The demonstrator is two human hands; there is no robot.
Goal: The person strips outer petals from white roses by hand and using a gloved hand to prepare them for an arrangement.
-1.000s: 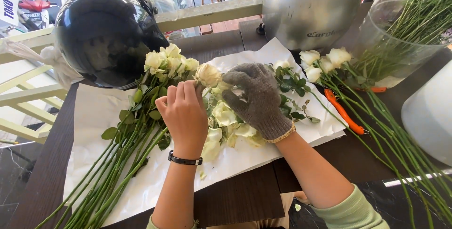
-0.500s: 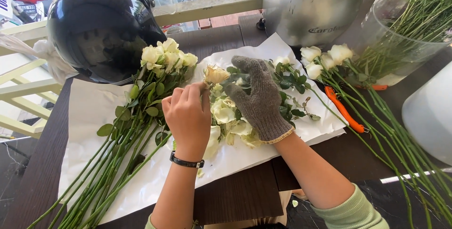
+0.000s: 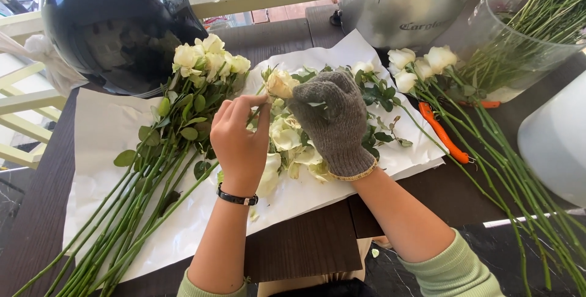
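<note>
Left hand [image 3: 239, 144] pinches a rose [image 3: 281, 83] mid-paper [image 3: 104, 126], bloom toward the desk's far edge; gloved right hand [image 3: 332, 123] cupped on it, stem hidden, grip unclear.

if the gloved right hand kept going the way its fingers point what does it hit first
Probably the cream rose head just past the gloved right hand, whose fingers point up and left; beyond it lies the white paper. Depth is unclear.

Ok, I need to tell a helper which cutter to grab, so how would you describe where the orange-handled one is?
Start at the clear glass vase of green stems, top right. Just left of its base, the orange-handled cutter lies on the dark table, at the right edge of the white paper. It is the only orange thing among green rose stems.
</note>
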